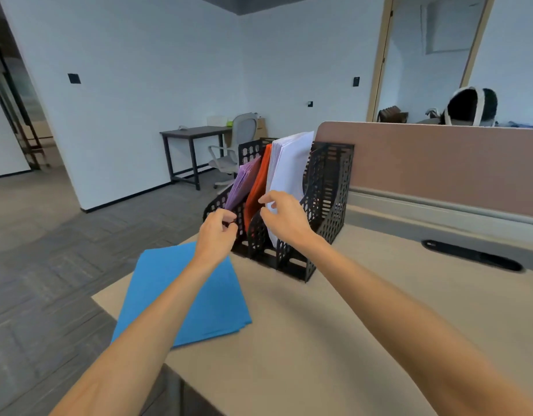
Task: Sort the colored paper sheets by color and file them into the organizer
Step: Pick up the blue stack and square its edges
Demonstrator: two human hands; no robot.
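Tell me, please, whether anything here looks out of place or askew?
The purple sheets lean steeply left out of the organizer, at its end slot, while the orange sheets and white sheets stand nearly upright. The blue sheets lie unfiled on the desk, overhanging its edge.

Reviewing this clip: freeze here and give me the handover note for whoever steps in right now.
Hands: the left hand pinches the lower corner of the purple sheets in the leftmost slot of the organizer. The right hand is at the front edge of the white sheets; its grip is unclear.
Done: purple sheets, orange sheets and white sheets stand in separate slots, left to right.
Left: the blue sheets lie flat on the desk, probably meant for the rightmost slot, which shows no paper.
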